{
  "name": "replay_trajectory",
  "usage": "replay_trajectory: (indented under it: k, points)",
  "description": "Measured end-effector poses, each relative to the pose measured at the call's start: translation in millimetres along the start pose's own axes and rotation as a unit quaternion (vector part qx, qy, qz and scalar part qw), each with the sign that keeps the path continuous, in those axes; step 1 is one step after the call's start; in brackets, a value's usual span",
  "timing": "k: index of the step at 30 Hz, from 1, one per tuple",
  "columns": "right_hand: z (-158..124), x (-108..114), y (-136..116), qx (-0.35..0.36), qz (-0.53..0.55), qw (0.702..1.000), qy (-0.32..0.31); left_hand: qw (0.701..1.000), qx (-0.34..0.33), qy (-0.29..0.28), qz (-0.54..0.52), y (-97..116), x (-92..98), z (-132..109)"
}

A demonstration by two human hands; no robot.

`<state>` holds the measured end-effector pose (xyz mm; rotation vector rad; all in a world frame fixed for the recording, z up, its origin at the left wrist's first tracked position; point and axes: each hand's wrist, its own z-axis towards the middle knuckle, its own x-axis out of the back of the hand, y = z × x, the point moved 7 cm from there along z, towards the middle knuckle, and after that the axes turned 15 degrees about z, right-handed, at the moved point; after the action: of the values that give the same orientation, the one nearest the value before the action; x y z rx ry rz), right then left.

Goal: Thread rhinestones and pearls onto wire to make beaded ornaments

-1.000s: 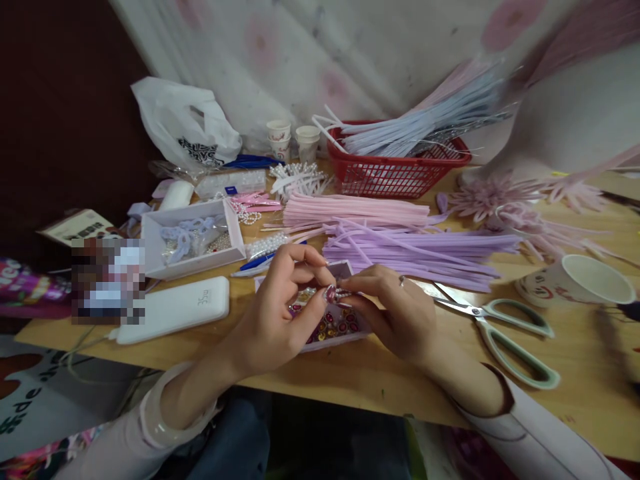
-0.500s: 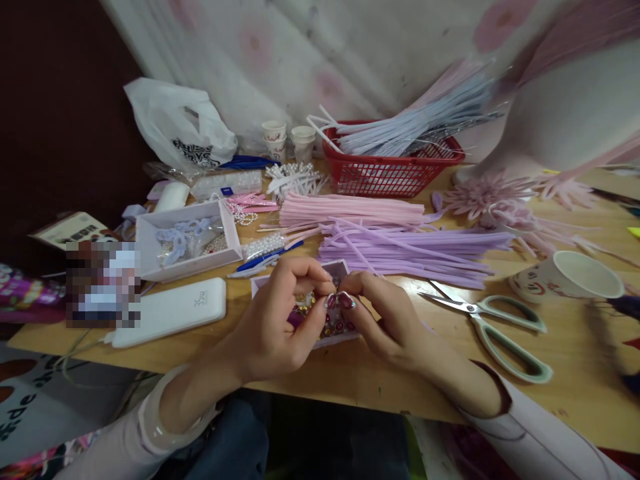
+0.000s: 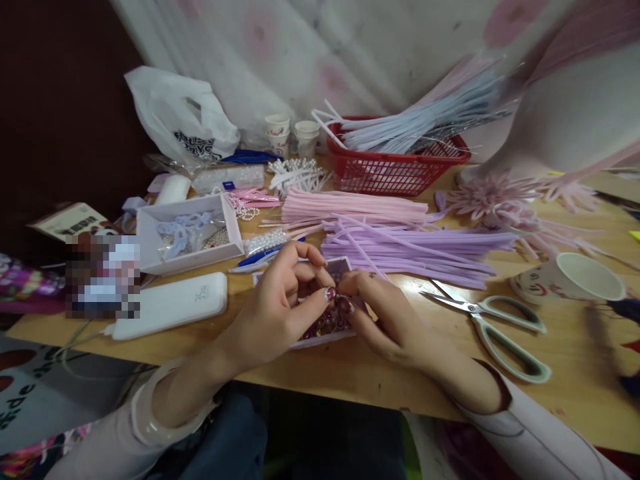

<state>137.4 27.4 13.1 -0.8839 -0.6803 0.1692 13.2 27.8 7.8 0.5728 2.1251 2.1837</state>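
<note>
My left hand [image 3: 283,310] and my right hand [image 3: 387,320] meet fingertip to fingertip over a small white box [image 3: 327,341] near the table's front edge. Thumb and fingers of each hand are pinched together, and whatever lies between them is too small and too covered to make out. Inside the box lie red and gold beads [image 3: 327,323], partly hidden by my hands. Just behind is a bundle of purple pipe cleaners [image 3: 415,250]. Scissors [image 3: 473,308] with pale green handles lie slightly spread to the right of my right hand.
Pink pipe cleaners [image 3: 355,208] lie behind the purple ones, before a red basket [image 3: 400,175] of more stems. A white box [image 3: 193,263] of trinkets and a power bank [image 3: 170,307] stand left. On the right are a paper cup [image 3: 590,277] and pink fluffy flowers [image 3: 485,193].
My left fingers have shifted slightly and opened a little above the pinch, showing more of the beads. The hands stay together over the box; the view has moved slightly.
</note>
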Motion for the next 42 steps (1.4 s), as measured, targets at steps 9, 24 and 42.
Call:
replay_trajectory:
  k: [9, 24, 42]
  points:
    - [-1, -6, 13, -0.156, 0.368, 0.916, 0.023, 0.949, -0.229, 0.128, 0.176, 10, 5.7, -19]
    - [0, -5, 12, -0.126, 0.281, 0.951, 0.013, 0.962, -0.18, 0.126, 0.161, 5, 9.9, -17]
    - [0, -10, 10, -0.069, 0.213, 0.973, -0.049, 0.956, -0.195, 0.086, 0.204, 12, 5.9, -15]
